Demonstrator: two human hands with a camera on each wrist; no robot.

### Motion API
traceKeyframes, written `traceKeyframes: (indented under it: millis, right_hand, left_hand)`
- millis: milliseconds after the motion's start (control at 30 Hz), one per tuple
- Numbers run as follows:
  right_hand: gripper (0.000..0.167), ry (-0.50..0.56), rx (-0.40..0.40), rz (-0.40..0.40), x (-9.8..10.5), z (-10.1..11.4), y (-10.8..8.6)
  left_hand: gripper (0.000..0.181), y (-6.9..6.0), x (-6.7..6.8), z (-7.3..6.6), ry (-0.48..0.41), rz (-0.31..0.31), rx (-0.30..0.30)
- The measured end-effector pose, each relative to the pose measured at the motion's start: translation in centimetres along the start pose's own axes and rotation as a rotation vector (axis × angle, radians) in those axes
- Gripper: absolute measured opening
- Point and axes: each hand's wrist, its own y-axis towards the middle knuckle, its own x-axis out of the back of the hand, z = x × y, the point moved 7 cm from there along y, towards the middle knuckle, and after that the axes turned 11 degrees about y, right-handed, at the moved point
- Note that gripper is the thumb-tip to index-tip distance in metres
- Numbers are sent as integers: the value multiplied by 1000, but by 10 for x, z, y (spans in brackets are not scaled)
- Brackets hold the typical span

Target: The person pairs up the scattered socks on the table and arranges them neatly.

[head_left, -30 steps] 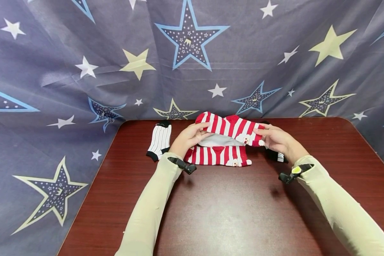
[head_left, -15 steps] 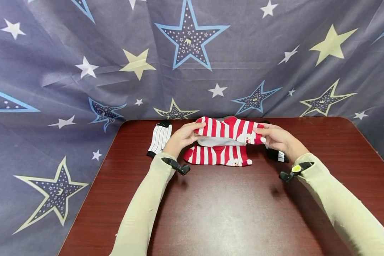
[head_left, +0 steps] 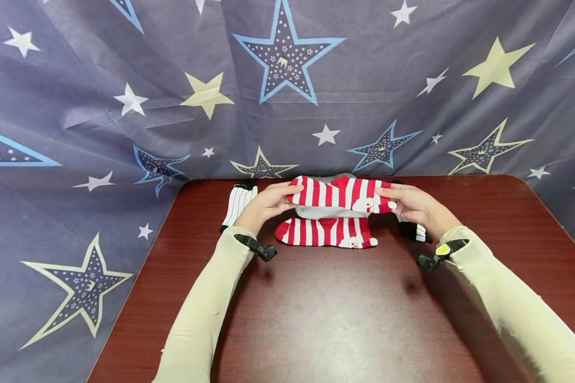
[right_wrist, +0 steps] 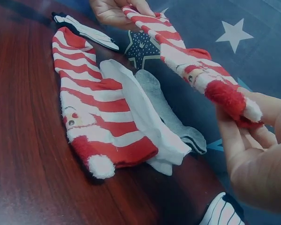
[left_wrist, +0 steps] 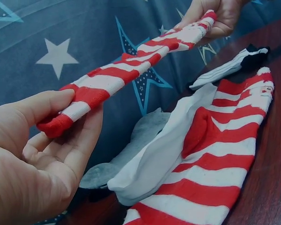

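Observation:
A red-and-white striped sock (head_left: 326,192) with a Santa face is stretched level above the table between both hands. My left hand (head_left: 268,205) pinches its red toe end between thumb and fingers. At the cuff end, by the white pompom, my right hand (head_left: 417,206) pinches the sock. Below it a matching striped sock (head_left: 323,232) lies flat on the table. Just behind that one lie a white sock (right_wrist: 136,105) and a grey sock (right_wrist: 161,108), both plain in the right wrist view and mostly hidden in the head view.
On the dark red-brown wooden table (head_left: 345,319), a white sock with black stripes (head_left: 239,205) lies at the back left. Another black-and-white sock (head_left: 414,232) lies partly behind my right hand. A star-patterned curtain (head_left: 287,127) hangs along the back edge.
My left hand has moved left and slightly down. The held striped sock has come lower and more level, with its toe end shifted left. My right hand has barely moved.

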Motion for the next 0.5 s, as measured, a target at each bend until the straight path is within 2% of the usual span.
traceKeyframes:
  millis: [267,500]
  right_hand:
    - [11,-43,-4,21,-9,3,-1]
    - [17,-50,-16,24,-10,0,0]
  left_hand:
    - [40,-6,7,-3,43,-30,-1]
    - [40,-11,14,-1,121,-56,0]
